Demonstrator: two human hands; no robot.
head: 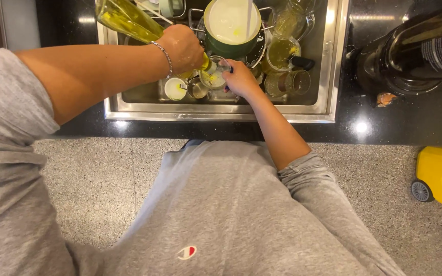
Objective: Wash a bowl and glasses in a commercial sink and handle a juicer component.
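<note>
While tilted neck-down over the sink (pixel 328 61), yellow liquid bottle (pixel 129 20) clamped at the neck inside closed left hand (pixel 182 48) fingers. Mouth directly above small glass (pixel 212 78), gripped at the rim by right hand (pixel 239 79) fingers. Surrounded by a green pot (pixel 231 46), glass mugs (pixel 282 53).

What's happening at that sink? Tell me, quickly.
A person stands at a steel sink full of dishes. The left hand grips a clear bottle of yellow liquid by its neck, tipped down over a small glass that the right hand steadies. A green pot and glass mugs sit around them.
</note>
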